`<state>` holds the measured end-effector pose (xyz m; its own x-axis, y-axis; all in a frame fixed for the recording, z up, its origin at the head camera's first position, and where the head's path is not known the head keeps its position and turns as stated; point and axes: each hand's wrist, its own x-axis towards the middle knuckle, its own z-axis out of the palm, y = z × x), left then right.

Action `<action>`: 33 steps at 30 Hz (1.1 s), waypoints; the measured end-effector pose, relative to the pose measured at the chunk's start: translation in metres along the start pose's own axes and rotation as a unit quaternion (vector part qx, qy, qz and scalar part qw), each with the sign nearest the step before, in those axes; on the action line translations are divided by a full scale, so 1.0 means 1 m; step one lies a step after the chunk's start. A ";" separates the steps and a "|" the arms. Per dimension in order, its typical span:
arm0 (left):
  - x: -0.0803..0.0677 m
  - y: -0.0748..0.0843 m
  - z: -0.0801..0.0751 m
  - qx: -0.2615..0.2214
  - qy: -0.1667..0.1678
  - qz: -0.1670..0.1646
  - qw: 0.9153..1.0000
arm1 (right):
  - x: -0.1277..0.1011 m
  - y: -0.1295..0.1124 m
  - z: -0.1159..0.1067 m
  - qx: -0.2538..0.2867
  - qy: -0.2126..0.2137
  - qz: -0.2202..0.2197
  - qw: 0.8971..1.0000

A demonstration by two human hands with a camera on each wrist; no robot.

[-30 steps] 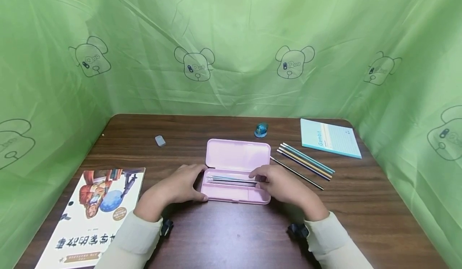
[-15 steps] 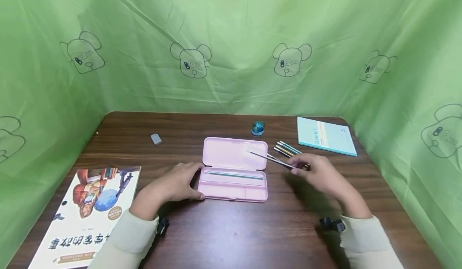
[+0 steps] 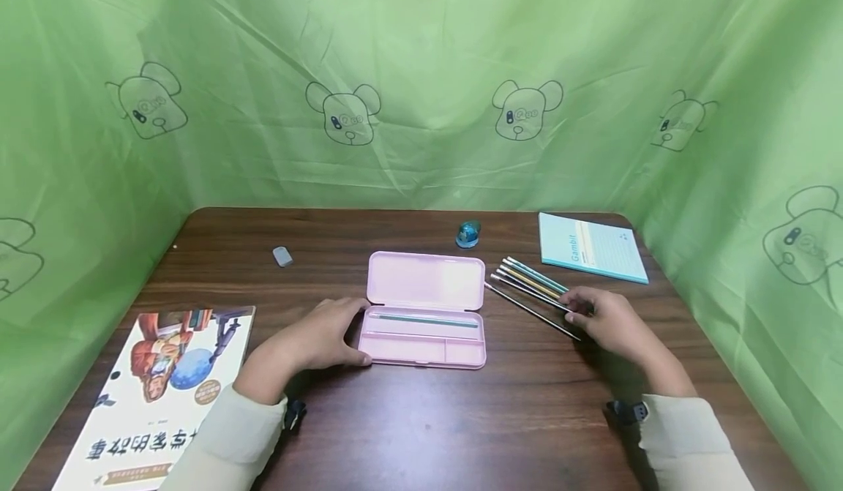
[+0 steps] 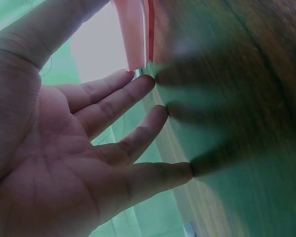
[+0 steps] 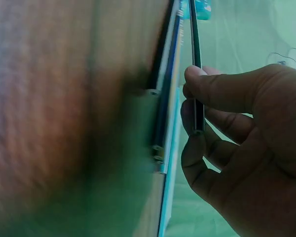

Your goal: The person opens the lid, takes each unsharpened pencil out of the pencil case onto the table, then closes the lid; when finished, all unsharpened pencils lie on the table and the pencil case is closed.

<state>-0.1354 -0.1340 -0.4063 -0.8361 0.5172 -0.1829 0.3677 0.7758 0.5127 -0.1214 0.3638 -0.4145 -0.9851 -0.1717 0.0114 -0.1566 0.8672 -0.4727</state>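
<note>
An open pink pencil case (image 3: pixel 421 345) lies mid-table with its lid (image 3: pixel 426 280) folded back and one teal pencil (image 3: pixel 424 320) in its long compartment. My left hand (image 3: pixel 329 334) rests with relaxed fingers against the case's left end. In the left wrist view its fingers (image 4: pixel 138 94) are spread straight beside the pink case edge (image 4: pixel 133 34). Right of the case, my right hand (image 3: pixel 571 314) pinches the near end of a dark pencil (image 3: pixel 527 308) low over the table. The right wrist view shows thumb and fingers (image 5: pixel 207 84) round that dark pencil (image 5: pixel 196 59). Several other pencils (image 3: pixel 530 280) lie beside it.
A picture book (image 3: pixel 158 396) lies at the front left. A grey eraser (image 3: pixel 282 256) and a blue sharpener (image 3: pixel 468 234) sit further back. A light-blue notebook (image 3: pixel 593 248) lies at the back right. Green cloth (image 3: pixel 421 74) walls in three sides of the table.
My right hand took the dark pencil out of the case, lifted it over the lid and carried it right, down beside the loose pencils. The left hand stayed at the case.
</note>
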 end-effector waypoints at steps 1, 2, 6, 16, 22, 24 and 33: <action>0.000 0.000 0.000 0.000 0.000 0.001 1.000 | 0.001 0.000 0.002 -0.004 -0.002 -0.001 1.000; -0.001 0.001 0.000 0.001 0.000 0.002 1.000 | 0.002 0.001 0.003 -0.006 -0.005 -0.002 1.000; -0.001 0.002 -0.001 0.000 -0.001 0.002 1.000 | 0.004 0.002 0.006 -0.012 -0.011 0.002 1.000; 0.000 0.000 0.001 -0.002 0.000 -0.002 1.000 | 0.005 0.002 0.006 -0.017 -0.016 0.004 1.000; 0.000 0.001 0.000 0.001 -0.002 -0.003 1.000 | 0.004 0.005 0.008 -0.017 -0.020 0.000 1.000; 0.000 0.000 0.000 0.003 -0.002 -0.002 1.000 | 0.004 0.004 0.008 -0.018 -0.019 -0.002 1.000; 0.000 0.000 -0.001 0.002 0.007 0.009 1.000 | 0.010 -0.049 0.017 0.003 0.001 -0.068 0.998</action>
<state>-0.1355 -0.1344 -0.4056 -0.8347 0.5262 -0.1624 0.3841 0.7676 0.5130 -0.1220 0.3118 -0.4064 -0.9551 -0.2862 0.0767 -0.2876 0.8335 -0.4717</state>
